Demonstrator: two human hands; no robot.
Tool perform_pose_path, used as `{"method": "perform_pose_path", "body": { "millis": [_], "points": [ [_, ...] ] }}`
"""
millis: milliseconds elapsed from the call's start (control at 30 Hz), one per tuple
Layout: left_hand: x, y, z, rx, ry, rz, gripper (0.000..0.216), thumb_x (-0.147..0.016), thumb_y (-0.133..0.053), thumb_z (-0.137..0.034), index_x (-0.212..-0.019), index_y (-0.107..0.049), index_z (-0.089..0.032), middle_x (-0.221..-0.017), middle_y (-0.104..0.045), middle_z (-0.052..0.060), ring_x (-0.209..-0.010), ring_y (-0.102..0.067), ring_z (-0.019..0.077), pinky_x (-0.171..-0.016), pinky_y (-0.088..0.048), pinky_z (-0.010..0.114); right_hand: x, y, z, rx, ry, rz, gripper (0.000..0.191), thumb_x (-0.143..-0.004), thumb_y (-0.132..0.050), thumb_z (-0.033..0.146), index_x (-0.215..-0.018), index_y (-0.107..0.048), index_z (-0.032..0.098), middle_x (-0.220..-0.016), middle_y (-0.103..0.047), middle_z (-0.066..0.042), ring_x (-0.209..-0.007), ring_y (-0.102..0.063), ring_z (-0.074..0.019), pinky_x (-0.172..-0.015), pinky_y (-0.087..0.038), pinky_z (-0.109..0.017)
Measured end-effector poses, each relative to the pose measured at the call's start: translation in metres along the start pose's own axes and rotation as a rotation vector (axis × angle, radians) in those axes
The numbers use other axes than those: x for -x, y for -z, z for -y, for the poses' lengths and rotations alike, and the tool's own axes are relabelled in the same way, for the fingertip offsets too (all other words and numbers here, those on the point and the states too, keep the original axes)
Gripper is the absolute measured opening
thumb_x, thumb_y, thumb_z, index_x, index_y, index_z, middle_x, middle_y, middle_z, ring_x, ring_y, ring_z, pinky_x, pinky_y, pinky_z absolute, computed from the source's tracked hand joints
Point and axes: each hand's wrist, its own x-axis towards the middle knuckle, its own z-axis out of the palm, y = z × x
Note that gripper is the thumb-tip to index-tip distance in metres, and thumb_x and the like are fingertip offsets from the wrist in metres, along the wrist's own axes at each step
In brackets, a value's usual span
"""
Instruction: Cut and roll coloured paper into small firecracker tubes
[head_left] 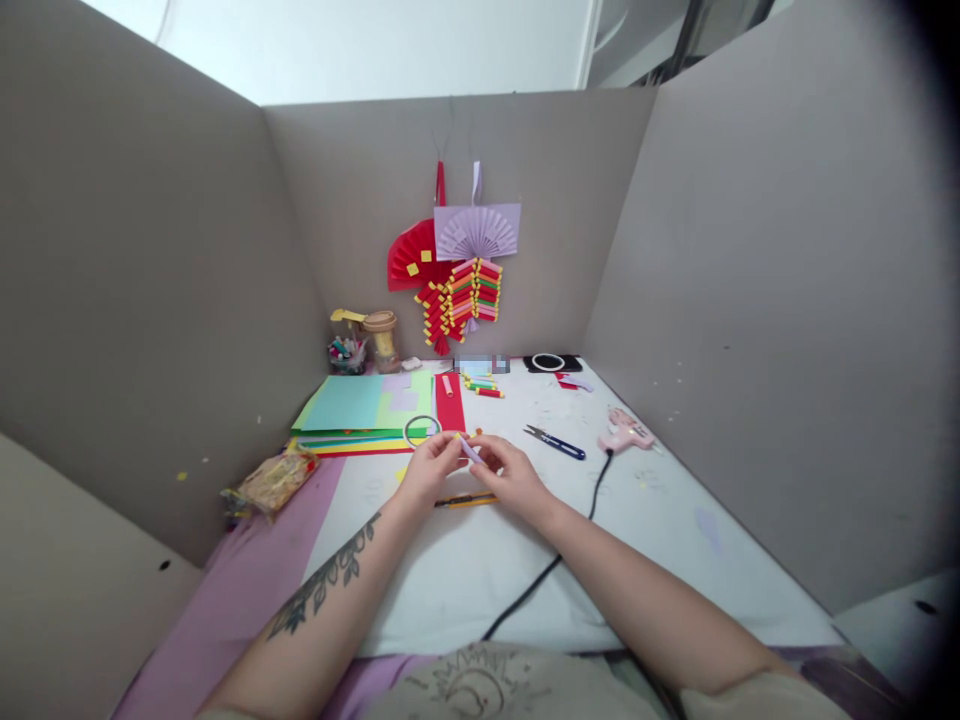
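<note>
Between my two hands is a small lilac paper roll (472,452) with a bit of yellow at its upper left end. The fingertips of my left hand (433,464) pinch the yellow end, and my right hand (511,476) grips the lower right end. Just below them, a yellow utility knife (466,500) lies on the white table, partly covered by my right hand. Behind my fingers are a silver-grey ring (422,432) and a red paper strip (450,412) with a pink roll (448,386) on it. Several finished coloured rolls (484,386) lie farther back.
Stacked coloured paper (345,402) lies at the left, near a plastic-wrapped packet (274,482). Navy thread snips (555,442) and a pink glue gun (627,430) are at the right, its black cord (525,595) crossing the table. Paper fan decorations (478,235) hang on the grey back panel.
</note>
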Motion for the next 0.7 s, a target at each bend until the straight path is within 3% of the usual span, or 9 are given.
{"method": "perform_pose_path", "body": {
  "millis": [133, 267, 433, 700],
  "points": [
    [0.002, -0.002, -0.005, 0.047, 0.031, 0.001, 0.026, -0.072, -0.068, -0.037, -0.083, -0.064, -0.014, -0.082, -0.064, 0.004, -0.079, -0.059, 0.0146, -0.08, -0.049, 0.031, 0.0, 0.002, 0.004, -0.009, 0.018, -0.032, 0.024, -0.077, -0.058, 0.027, -0.1, -0.064, 0.024, -0.087, -0.058, -0.004, -0.073, -0.054, -0.0151, -0.063, -0.044, -0.026],
    [0.006, -0.006, -0.01, 0.038, 0.098, 0.053, 0.028, -0.07, -0.069, -0.039, -0.078, -0.062, -0.013, -0.077, -0.06, 0.003, -0.074, -0.057, 0.0132, -0.073, -0.049, 0.028, -0.004, 0.003, 0.004, -0.153, -0.133, -0.149, 0.016, -0.077, -0.056, 0.03, -0.087, -0.063, 0.02, -0.081, -0.06, -0.003, -0.068, -0.053, -0.0136, -0.06, -0.043, -0.025],
    [0.007, -0.006, -0.005, -0.045, 0.182, 0.109, 0.032, -0.069, -0.068, -0.043, -0.076, -0.057, -0.013, -0.07, -0.055, 0.0, -0.064, -0.053, 0.0112, -0.065, -0.047, 0.026, -0.01, 0.006, -0.005, -0.361, -0.324, -0.082, 0.019, -0.071, -0.062, 0.036, -0.071, -0.059, 0.016, -0.05, -0.049, 0.005, -0.043, -0.04, -0.0074, -0.043, -0.032, -0.021],
    [0.002, -0.004, 0.005, -0.241, 0.15, 0.102, 0.032, -0.073, -0.061, -0.045, -0.072, -0.054, -0.014, -0.064, -0.05, -0.002, -0.058, -0.047, 0.0098, -0.056, -0.04, 0.021, -0.01, 0.005, -0.016, -0.43, -0.418, -0.016, 0.021, -0.066, -0.067, 0.035, -0.07, -0.061, 0.015, -0.047, -0.049, 0.005, -0.04, -0.038, -0.0061, -0.04, -0.029, -0.02]
  ]
}}
